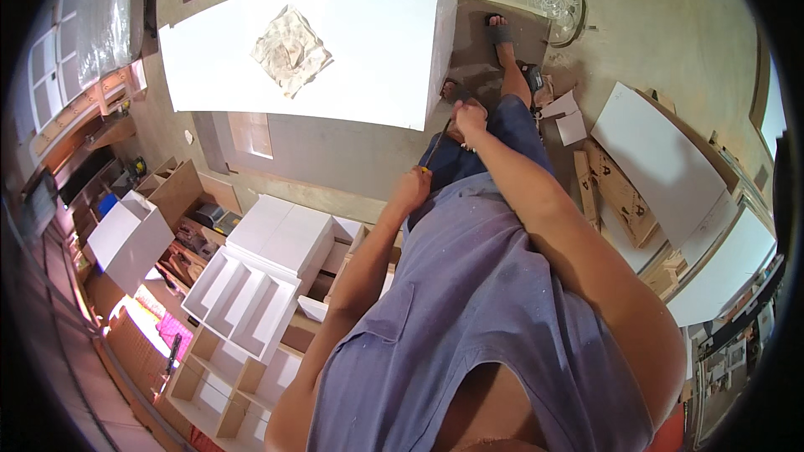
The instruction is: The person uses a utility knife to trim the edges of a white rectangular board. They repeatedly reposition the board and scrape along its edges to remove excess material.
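Observation:
My left hand [410,187] is closed around the yellow end of a thin, dark, rod-like tool [438,145]. Its exact kind is too small to tell. The tool slants up to my right hand [469,120], whose fingers are closed at its far end. Both hands are in front of my body, just right of the near corner of a large white panel [368,42]. On that panel lies a crumpled, stained cloth [291,50], away from both hands.
White drawer boxes [280,234] and divided trays [239,301] stand at the lower left. White boards [657,151] and wood offcuts [615,188] lean at the right. A round wire-caged fan [563,7] is at the far right. A dark sheet [335,155] lies below the panel.

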A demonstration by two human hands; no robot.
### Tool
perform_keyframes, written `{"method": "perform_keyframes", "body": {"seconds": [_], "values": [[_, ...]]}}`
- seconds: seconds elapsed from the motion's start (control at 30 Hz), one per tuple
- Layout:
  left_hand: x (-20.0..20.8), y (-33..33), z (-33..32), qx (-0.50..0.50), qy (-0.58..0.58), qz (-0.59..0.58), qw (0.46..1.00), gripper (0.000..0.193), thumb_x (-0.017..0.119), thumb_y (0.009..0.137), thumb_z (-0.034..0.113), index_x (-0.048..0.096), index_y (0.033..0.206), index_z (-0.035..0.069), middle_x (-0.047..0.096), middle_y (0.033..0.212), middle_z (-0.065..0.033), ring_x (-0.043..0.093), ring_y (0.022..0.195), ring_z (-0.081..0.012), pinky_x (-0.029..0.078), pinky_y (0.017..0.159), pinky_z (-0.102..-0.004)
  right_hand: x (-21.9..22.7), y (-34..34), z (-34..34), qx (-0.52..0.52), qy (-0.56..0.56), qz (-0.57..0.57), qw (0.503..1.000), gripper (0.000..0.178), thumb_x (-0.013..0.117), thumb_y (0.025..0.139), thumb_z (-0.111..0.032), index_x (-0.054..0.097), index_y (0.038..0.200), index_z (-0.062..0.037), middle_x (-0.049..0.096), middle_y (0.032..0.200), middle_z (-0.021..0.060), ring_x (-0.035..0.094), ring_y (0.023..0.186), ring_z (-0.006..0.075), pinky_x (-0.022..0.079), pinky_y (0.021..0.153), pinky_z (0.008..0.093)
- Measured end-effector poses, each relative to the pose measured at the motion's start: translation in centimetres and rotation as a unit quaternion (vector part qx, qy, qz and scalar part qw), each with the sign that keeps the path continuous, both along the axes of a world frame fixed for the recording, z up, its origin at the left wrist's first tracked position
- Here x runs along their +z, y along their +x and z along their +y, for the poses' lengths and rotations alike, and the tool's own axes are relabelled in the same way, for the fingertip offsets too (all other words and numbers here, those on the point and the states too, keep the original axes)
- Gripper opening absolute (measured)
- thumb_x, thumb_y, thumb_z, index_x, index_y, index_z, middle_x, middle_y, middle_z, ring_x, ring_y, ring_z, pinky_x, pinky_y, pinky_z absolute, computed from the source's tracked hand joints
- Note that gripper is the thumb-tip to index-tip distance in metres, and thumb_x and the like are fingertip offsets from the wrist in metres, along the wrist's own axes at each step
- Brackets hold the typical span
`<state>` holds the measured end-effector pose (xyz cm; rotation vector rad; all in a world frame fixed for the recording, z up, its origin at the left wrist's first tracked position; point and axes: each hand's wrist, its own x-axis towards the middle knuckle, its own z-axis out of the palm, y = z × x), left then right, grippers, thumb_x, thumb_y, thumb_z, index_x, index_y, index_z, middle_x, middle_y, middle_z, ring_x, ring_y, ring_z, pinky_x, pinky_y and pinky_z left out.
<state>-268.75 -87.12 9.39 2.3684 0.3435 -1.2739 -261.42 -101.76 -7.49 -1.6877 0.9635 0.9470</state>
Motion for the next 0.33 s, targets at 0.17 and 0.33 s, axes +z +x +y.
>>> {"method": "perform_keyframes", "body": {"seconds": [0.17,0.33], "values": [[5.6,10.1,2.5,0.031,-0.113,-0.031,0.993,0.044,0.066,0.087,0.04,0.063,0.083,-0.003,0.066,0.074,-0.0219,0.064,0.07,-0.039,0.048,0.064,-0.0467,-0.6,11.7,-10.0,-0.096,0.038,-0.127,0.986,0.058,0.049,0.096,-0.052,0.063,0.108,0.0036,0.071,0.095,0.0128,0.063,0.093,0.0246,0.045,0.086,0.0376],[4.8,19.2,1.1,0.271,-0.075,-0.245,0.928,0.043,0.074,0.083,0.039,0.061,0.078,-0.002,0.061,0.063,-0.0134,0.054,0.057,-0.0194,0.045,0.057,-0.0371,3.7,20.5,-20.5,-0.039,0.103,-0.133,0.985,0.049,0.053,0.096,-0.046,0.055,0.126,-0.0068,0.069,0.099,0.0089,0.063,0.097,0.0171,0.049,0.075,0.0309]]}}
